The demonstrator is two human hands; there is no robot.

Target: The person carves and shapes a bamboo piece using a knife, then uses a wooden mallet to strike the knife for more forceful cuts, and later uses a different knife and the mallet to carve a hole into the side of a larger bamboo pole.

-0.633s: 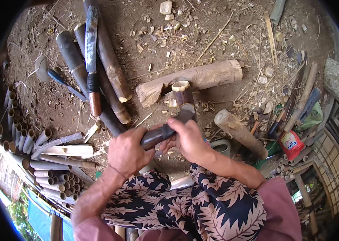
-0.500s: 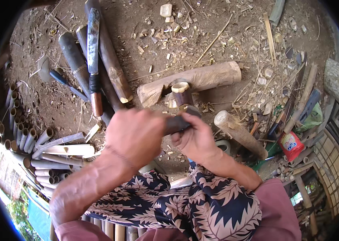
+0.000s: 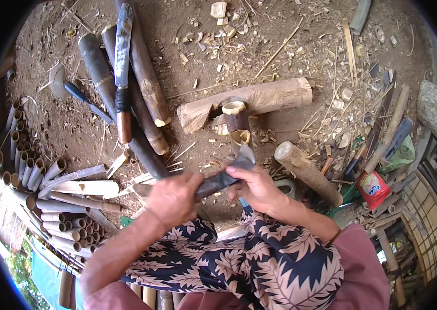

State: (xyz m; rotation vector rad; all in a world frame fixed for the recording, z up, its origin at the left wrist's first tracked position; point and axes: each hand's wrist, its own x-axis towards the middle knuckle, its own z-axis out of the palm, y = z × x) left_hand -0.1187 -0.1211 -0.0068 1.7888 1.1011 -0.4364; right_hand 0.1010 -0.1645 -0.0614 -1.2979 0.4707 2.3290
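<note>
My left hand (image 3: 174, 199) is closed around the dark shaft of a tool with a flat grey metal head (image 3: 245, 156). Close to that head, my right hand (image 3: 257, 188) grips the same tool, its thumb pressed along the top. Just beyond the metal lies a short dark bamboo piece (image 3: 235, 122) with a pale rim and a pale hollow opening at its near end. It leans against a notched log (image 3: 275, 98) on the ground. I cannot tell whether the metal head touches the bamboo. My fingers hide part of the shaft.
A large knife (image 3: 123, 57) lies on dark bamboo poles (image 3: 148, 88) at the far left, near a blue-handled knife (image 3: 76, 93). Cut bamboo tubes (image 3: 37, 170) are stacked at left. A short log (image 3: 306, 170) and a red packet (image 3: 372, 188) lie at right. Chips litter the dirt.
My left hand has come down toward me, and the tool has tilted so its metal head shows more. The hollow near end of the bamboo is now uncovered.
</note>
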